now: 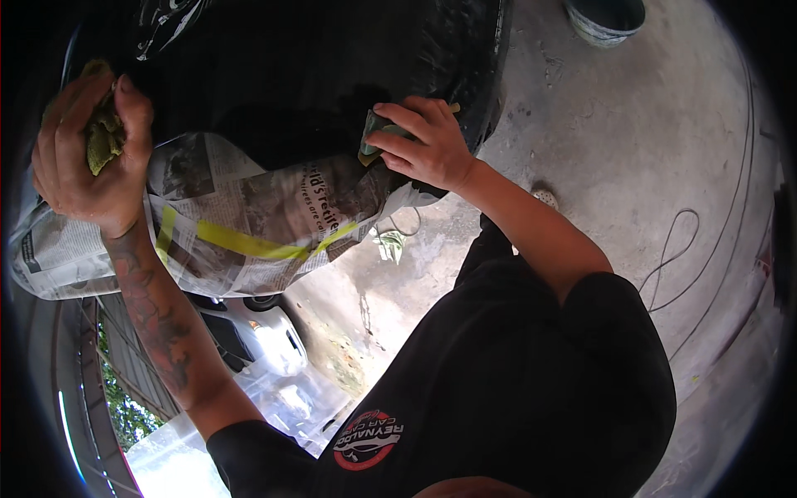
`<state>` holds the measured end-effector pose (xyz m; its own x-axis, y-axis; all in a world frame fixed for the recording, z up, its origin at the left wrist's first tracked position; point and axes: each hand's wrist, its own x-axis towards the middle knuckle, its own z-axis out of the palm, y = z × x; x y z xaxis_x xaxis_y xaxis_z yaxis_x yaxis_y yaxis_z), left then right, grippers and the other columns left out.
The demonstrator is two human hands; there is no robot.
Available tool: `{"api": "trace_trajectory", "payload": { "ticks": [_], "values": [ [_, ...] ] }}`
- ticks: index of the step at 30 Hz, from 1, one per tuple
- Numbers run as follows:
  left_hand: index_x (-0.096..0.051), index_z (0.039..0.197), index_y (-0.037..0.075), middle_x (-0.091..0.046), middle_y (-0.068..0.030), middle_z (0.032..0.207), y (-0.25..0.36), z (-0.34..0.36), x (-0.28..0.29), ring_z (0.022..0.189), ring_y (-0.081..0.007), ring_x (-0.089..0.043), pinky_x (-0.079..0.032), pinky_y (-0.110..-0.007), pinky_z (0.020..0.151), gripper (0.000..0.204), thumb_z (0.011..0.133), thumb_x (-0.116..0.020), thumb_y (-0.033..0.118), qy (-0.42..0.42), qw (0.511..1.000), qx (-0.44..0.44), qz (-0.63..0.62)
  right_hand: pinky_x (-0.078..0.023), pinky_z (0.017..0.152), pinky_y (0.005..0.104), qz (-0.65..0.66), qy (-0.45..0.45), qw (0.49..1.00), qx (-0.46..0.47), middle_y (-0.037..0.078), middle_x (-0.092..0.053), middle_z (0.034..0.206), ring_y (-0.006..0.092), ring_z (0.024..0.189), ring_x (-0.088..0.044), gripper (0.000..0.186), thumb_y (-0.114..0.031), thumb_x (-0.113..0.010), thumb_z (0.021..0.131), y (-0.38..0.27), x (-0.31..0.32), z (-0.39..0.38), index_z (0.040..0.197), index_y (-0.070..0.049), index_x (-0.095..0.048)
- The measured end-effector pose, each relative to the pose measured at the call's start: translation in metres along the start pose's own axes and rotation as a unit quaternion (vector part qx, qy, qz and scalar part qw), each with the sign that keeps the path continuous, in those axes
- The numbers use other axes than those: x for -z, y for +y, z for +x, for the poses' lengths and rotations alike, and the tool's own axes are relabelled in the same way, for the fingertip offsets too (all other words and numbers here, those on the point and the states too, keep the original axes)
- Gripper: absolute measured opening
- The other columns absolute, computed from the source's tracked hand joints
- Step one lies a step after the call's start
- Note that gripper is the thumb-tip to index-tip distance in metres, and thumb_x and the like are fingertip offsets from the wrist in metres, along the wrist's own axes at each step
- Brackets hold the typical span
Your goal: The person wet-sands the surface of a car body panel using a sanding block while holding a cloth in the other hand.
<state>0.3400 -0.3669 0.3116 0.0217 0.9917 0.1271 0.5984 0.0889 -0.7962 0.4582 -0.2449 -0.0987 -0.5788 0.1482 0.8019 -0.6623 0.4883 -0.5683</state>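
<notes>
My left hand is raised at the left, its fingers curled round a crumpled olive-green cloth. Part of the cloth sticks out past the fingertips. Lower on the right, my right hand grips a dark green sanding block with a thin yellowish edge showing beneath it. The block rests against a glossy black car panel, close to its masked edge. Newspaper covers the part of the car nearest me, held with strips of yellow tape. The underside of the block is hidden.
A dark bucket stands on the concrete floor at the far right. A thin cable loops across the floor on the right. Another, light-coloured vehicle and clear plastic sheeting are at the lower left.
</notes>
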Motion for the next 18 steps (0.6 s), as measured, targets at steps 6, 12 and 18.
{"api": "trace_trajectory", "payload": {
  "ticks": [6,12,18],
  "values": [
    [-0.074,0.093,0.017,-0.077,0.0033,0.097,0.006,0.0,0.001,0.081,-0.0181,-0.073,-0.054,-0.03,0.071,0.019,0.078,-0.086,0.018,-0.011,0.999,0.034,0.032,-0.049,0.09,0.0442,-0.051,-0.076,0.994,-0.06,-0.001,-0.055,0.14,0.0283,0.114,-0.058,0.048,-0.019,-0.082,0.07,0.05,0.007,-0.045,0.115,-0.026,-0.068],
    [-0.074,0.093,0.018,-0.076,0.0032,0.096,0.003,-0.005,0.001,0.083,-0.0188,-0.073,-0.054,-0.031,0.072,0.02,0.078,-0.086,0.018,-0.014,0.999,0.026,0.029,-0.049,0.102,0.047,0.078,0.012,0.989,-0.123,0.012,-0.054,0.141,0.0363,0.125,-0.054,0.053,-0.005,-0.083,0.069,0.029,0.004,-0.028,0.117,-0.01,-0.06],
    [-0.075,0.093,0.017,-0.076,0.002,0.097,0.007,0.001,0.004,0.082,-0.0189,-0.073,-0.054,-0.031,0.071,0.019,0.078,-0.087,0.017,-0.014,0.998,0.032,0.044,-0.048,0.103,0.047,0.084,0.034,0.991,-0.101,0.011,-0.054,0.141,0.0363,0.125,-0.053,0.054,-0.005,-0.083,0.067,0.02,-0.007,-0.005,0.116,-0.011,-0.06]
  ]
}}
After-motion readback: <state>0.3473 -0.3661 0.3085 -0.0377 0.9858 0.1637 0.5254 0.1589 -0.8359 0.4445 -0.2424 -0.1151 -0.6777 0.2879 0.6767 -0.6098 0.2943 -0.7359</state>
